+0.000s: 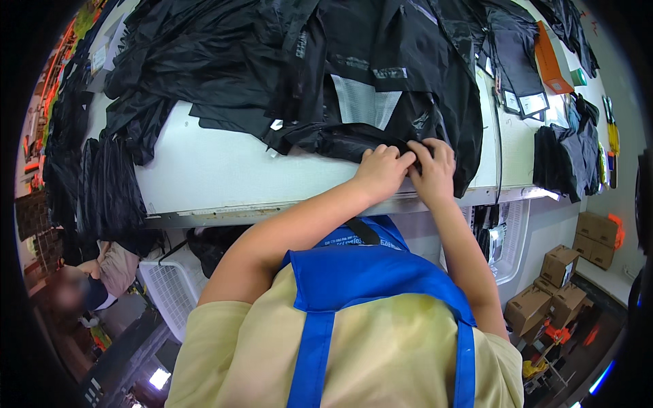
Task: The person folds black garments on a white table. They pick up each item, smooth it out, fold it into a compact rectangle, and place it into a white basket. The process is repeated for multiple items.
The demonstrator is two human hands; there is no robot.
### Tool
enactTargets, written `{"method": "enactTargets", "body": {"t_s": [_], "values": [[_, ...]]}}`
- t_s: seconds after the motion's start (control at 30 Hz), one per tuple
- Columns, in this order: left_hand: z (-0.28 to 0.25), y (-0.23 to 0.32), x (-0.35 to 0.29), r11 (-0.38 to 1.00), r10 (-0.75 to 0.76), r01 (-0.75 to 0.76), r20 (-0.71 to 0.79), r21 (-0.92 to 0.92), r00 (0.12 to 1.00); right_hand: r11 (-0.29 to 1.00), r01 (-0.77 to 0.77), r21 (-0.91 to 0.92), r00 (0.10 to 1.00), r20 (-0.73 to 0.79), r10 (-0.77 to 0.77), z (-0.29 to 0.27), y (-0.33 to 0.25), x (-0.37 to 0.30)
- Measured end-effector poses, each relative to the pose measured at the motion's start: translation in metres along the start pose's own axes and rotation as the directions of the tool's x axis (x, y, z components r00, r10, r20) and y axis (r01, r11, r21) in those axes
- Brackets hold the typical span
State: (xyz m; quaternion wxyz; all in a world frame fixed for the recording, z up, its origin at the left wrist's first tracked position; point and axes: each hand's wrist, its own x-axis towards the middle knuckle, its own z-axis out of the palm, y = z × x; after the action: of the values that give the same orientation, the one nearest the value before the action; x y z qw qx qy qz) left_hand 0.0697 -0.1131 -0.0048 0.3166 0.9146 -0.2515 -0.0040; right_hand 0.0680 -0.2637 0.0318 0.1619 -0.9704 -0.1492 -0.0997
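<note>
A black garment [435, 61] of thin, shiny cloth lies spread over the white table [197, 163], with a pale mesh lining patch [364, 102] showing in its middle. My left hand [385, 171] is closed on the garment's near edge, fingers bent into the cloth. Right beside it my right hand [435, 163] pinches the same edge between thumb and fingers. The two hands almost touch. Some cloth under the fingertips is hidden. More black garments [197, 54] lie heaped to the left of my hands.
Black garments [109, 177] hang over the table's left end. At the right are an orange box [552, 58], folded black clothing [564, 149] and tagged pieces [524, 68]. Below stand white plastic baskets [170, 292] and cardboard boxes [558, 265]. Another person [115, 272] sits at the lower left.
</note>
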Motion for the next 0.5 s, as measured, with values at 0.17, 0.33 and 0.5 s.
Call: {"method": "enactTargets", "body": {"t_s": [0.17, 0.33, 0.5], "values": [[0.01, 0.019, 0.008, 0.969, -0.169, 0.157, 0.044, 0.189, 0.985, 0.926, -0.275, 0.257, 0.901, 0.404, 0.156, 0.003, 0.058, -0.02], [0.029, 0.025, 0.011, 0.929, -0.293, 0.286, -0.007, 0.235, 0.956, 0.297, -0.711, 0.637, 0.678, 0.733, 0.051, 0.01, 0.093, -0.009], [0.013, 0.047, 0.01, 0.911, -0.412, 0.412, -0.034, 0.0, 0.911, 0.043, -0.661, 0.749, 0.75, 0.662, -0.016, 0.011, 0.096, -0.015]]}}
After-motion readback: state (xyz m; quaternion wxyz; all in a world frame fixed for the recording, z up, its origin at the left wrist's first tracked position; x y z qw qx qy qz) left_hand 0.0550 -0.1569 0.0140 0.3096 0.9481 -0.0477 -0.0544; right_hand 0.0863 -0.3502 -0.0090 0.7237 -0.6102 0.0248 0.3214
